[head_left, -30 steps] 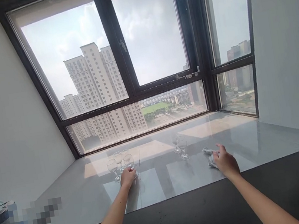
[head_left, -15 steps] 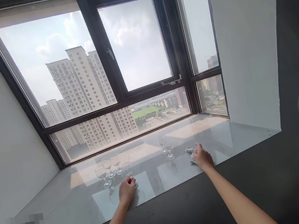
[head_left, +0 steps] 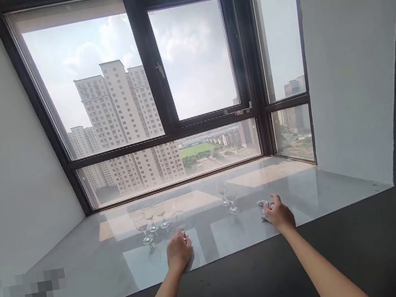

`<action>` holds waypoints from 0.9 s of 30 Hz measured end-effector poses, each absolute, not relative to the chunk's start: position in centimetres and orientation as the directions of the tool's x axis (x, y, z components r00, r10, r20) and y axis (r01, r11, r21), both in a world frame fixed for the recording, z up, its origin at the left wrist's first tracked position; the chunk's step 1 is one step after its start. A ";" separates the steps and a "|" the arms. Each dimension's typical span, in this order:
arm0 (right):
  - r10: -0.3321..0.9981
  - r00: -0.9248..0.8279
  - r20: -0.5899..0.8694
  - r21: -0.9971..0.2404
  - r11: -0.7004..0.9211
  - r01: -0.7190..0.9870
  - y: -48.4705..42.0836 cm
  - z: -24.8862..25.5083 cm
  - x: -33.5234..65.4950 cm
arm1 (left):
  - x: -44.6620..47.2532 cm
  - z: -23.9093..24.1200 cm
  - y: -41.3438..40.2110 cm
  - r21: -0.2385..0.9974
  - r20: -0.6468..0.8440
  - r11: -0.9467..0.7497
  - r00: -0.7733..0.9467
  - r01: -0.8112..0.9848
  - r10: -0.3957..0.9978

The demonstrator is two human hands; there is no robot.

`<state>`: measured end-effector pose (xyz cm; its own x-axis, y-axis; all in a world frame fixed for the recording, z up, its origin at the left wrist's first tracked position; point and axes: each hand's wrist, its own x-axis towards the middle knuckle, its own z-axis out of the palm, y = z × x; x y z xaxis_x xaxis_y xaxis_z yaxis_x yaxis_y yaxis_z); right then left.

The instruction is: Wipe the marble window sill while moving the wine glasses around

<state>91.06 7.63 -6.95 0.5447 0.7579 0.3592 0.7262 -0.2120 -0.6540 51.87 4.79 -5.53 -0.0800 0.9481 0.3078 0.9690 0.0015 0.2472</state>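
Curling around the foot and low stem of a clear stemmed wine glass [head_left: 177, 217], the person's left hand [head_left: 179, 251] held it upright in the head view, fingers closed on it. The glass stood near the front edge of a glossy grey stone windowsill [head_left: 96, 263]. Three more clear stemmed glasses [head_left: 149, 216] stood clustered just behind and to its left. The right hand [head_left: 279, 214] lay on a crumpled white cloth [head_left: 263, 204], fingers bent over it; whether they gripped it could not be told. Two clear stemmed glasses [head_left: 231, 198] stood just left of the cloth. A dark-framed window [head_left: 146, 77] rose behind the sill
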 end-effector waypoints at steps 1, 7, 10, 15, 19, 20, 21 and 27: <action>0.756 0.538 0.372 -0.634 -0.216 0.742 7.6 -7.0 91.0 | 51.8 -5.6 4.9 0.246 0.314 -0.003 -0.076 0.969 0.946; 0.674 0.414 0.612 -0.290 -0.297 0.910 6.5 -7.0 89.1 | 51.6 -6.1 5.3 0.235 0.335 -0.019 -0.063 0.972 0.940; 0.667 0.490 0.561 -0.300 -0.389 0.871 6.4 -7.0 87.9 | 51.5 -6.3 5.4 0.229 0.336 -0.020 -0.060 0.973 0.940; 0.773 0.529 0.350 -0.404 -0.385 0.830 6.9 -6.4 86.9 | 51.6 -6.3 5.2 0.211 0.327 -0.010 -0.061 0.977 0.943; 0.826 0.441 0.350 -0.478 -0.248 0.843 5.9 -5.0 85.2 | 51.9 -5.7 4.7 0.228 0.312 -0.010 -0.063 0.974 0.948; 0.827 0.410 0.385 -0.495 -0.190 0.848 5.5 -4.4 84.4 | 52.0 -5.6 4.6 0.230 0.308 -0.008 -0.066 0.973 0.949; 0.825 0.364 0.431 -0.504 -0.114 0.856 5.0 -3.8 83.5 | 52.1 -5.4 4.5 0.230 0.305 -0.004 -0.068 0.973 0.950; 0.657 0.151 0.739 -0.466 0.335 0.819 3.5 1.6 76.0 | 52.4 -4.9 4.2 0.200 0.299 -0.020 -0.042 0.980 0.953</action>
<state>75.95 3.50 1.61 0.1514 0.6569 0.7386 0.8187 0.3354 -0.4662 52.36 4.15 -4.93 -0.0421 0.9534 0.2989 0.9795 -0.0196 0.2004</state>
